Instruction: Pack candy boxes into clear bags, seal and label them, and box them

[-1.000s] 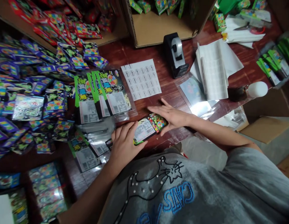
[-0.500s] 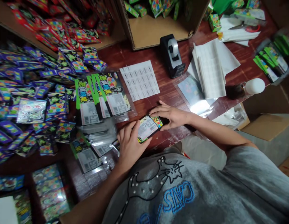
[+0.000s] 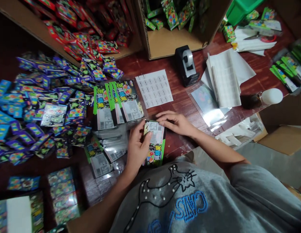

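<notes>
My left hand (image 3: 138, 145) is closed on a printed card (image 3: 156, 155) with a green edge and a white label panel, its thumb lying over the face. The card is upside down to my view, just above the shirt. At its upper right corner, my right hand (image 3: 177, 123) has its fingers stretched out, the tips at or very near the card's edge. Left of my hands lie several similar cards (image 3: 105, 119) in clear sleeves. Below them is a stack of clear plastic sleeves (image 3: 116, 140). A sheet of round stickers (image 3: 154, 88) lies beyond my hands.
A black tape dispenser (image 3: 186, 66) stands behind the sticker sheet. Small purple packets (image 3: 55, 94) are heaped at left. Cardboard boxes hold red packets (image 3: 87, 26) and green packets (image 3: 171, 14). White paper sheets (image 3: 224, 79) and a white-capped bottle (image 3: 272, 96) are at right.
The card has turned from slanted to nearly upright in my left hand, showing its green-edged part. My right hand has loosened from its end, fingers straighter. The camera view has shifted slightly.
</notes>
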The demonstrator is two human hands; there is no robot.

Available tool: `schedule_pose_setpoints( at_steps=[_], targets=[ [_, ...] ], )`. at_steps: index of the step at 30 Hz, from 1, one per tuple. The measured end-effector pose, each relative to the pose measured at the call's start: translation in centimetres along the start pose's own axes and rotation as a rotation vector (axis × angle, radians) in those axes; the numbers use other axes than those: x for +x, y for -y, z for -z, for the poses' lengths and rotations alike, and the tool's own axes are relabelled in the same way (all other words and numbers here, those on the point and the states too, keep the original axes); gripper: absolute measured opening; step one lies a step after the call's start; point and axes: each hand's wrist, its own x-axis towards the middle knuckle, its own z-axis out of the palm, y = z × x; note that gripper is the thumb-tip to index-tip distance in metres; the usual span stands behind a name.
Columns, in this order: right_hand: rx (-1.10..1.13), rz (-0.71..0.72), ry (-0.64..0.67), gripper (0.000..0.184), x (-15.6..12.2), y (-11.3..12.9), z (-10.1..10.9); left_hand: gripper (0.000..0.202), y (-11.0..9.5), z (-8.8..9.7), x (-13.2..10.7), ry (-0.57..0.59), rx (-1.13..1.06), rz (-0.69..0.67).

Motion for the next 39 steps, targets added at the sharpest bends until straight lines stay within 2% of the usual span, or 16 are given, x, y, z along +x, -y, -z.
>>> schedule_pose_setpoints(
  at_steps=[3,6,8,11,13,17,21,24,26,30,32,35,39],
  targets=[
    [0.034,-0.055,-0.030,0.029,0.1,-0.1,-0.9,0.062,0.4,0.7,0.4,0.001,-0.172,0.102],
    [0.170,-0.161,-0.165,0.053,0.1,-0.2,-2.5,0.070,0.1,1.3,1.0,-0.066,-0.238,0.125],
    [0.246,-0.201,-0.197,0.058,0.1,-0.4,-3.3,0.070,0.1,1.5,1.4,-0.098,-0.254,0.114],
    [0.267,-0.245,-0.131,0.050,0.1,-0.7,-3.4,0.062,0.7,2.0,1.4,-0.037,-0.281,0.133],
    [0.291,-0.272,-0.064,0.043,0.0,-0.7,-3.0,0.048,1.0,2.5,1.3,-0.011,-0.262,0.155],
    [0.313,-0.199,-0.054,0.027,0.0,-0.1,-2.6,0.026,0.5,3.6,1.3,-0.044,-0.216,0.152],
    [0.307,-0.205,-0.044,0.040,0.7,1.0,-2.5,0.034,-0.9,4.4,2.1,-0.060,-0.257,0.227],
    [0.269,-0.226,0.013,0.026,1.7,1.9,-1.9,0.031,-1.7,5.0,2.9,0.011,-0.214,0.252],
    [0.277,-0.292,0.032,0.021,2.6,2.5,-1.6,0.029,-2.1,5.3,3.7,0.045,-0.204,0.275],
    [0.411,-0.526,0.032,0.022,4.1,2.9,-1.3,0.026,-2.7,5.5,5.2,0.074,-0.228,0.347],
    [0.441,-0.593,0.053,0.025,4.3,2.7,-1.1,0.027,-2.7,5.7,5.7,0.106,-0.205,0.338],
    [0.394,-0.538,0.094,0.030,3.8,2.5,-0.4,0.032,-2.4,6.2,6.0,0.199,-0.173,0.266],
    [0.167,-0.230,0.275,0.034,4.1,2.7,1.7,0.031,-1.3,6.3,6.2,0.274,-0.169,0.146]
  ],
)
